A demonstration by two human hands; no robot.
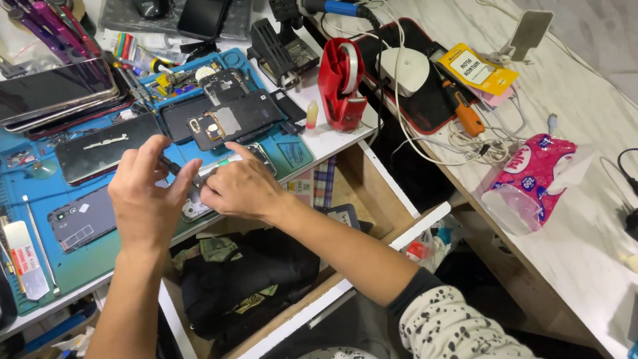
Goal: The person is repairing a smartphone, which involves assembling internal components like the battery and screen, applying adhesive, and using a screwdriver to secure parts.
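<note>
Left hand [147,199] pinches a thin dark tool [174,166] between thumb and fingertips, tip angled down toward the silver phone [197,207] lying at the near edge of the blue work mat [40,199]. Right hand [244,186] lies over the phone, fingers pressed together and curled on its upper end, holding it flat against the mat; most of the phone is hidden under both hands, only its lower corner visible. Just beyond the hands: an opened phone body with exposed internals [232,118], a dark back cover [100,147] to its left, another dark phone [81,219] on the mat left of the left hand. Stack of phones [56,90] at far left. Mat sits on a white desk [571,246]. Below the hands, an open wooden drawer [372,199] holding a black bag [252,272]. Farther right on the desk: red tape dispenser [341,83], small yellow bottle [311,114], orange-handled screwdriver [464,110], white cables [465,143], pink tissue pack [531,179].
</note>
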